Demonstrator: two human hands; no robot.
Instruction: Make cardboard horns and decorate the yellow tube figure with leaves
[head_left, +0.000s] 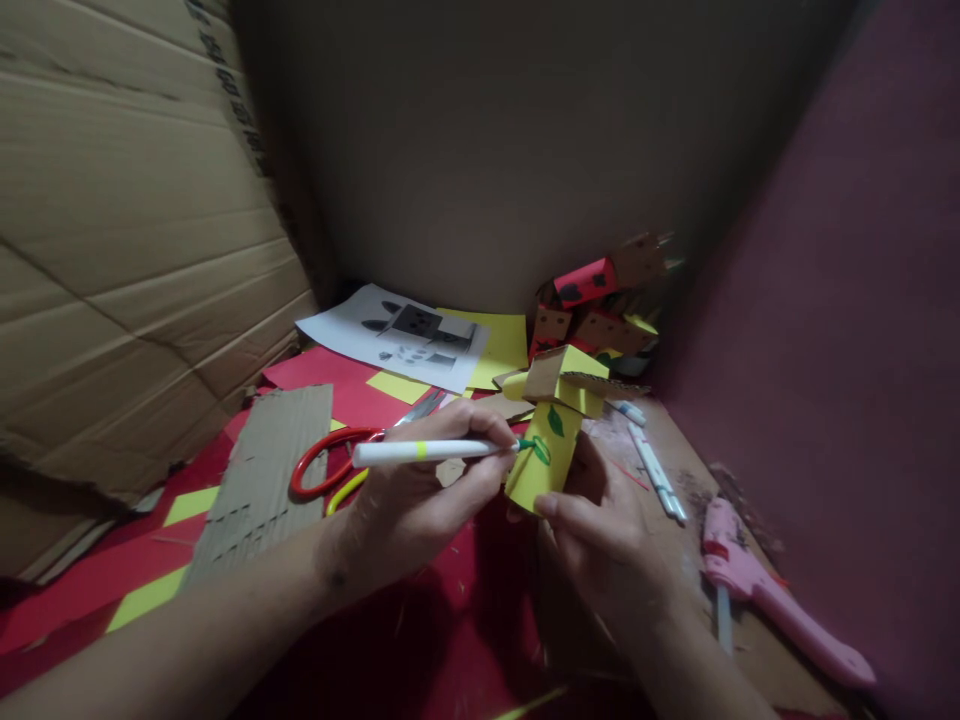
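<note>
My left hand (442, 475) is closed in a pinch around a white marker (427, 452) with a green tip. That tip touches a yellow paper figure (536, 485), where a green leaf outline is partly coloured. A second leaf (556, 421), filled in green, shows higher up on it. My right hand (607, 530) grips the figure near its lower end and holds it tilted. The figure's top is a yellow and brown cardboard box shape (559, 378) with flaps sticking out at the sides.
Red-handled scissors (319, 462) lie left of my hands, by a cardboard strip (259, 470). A printed sheet (397, 335) and yellow paper (502, 350) lie behind. Red and brown paper figures (585, 285) stand at the back. Markers (654, 468) and a pink glue gun (772, 595) are at right.
</note>
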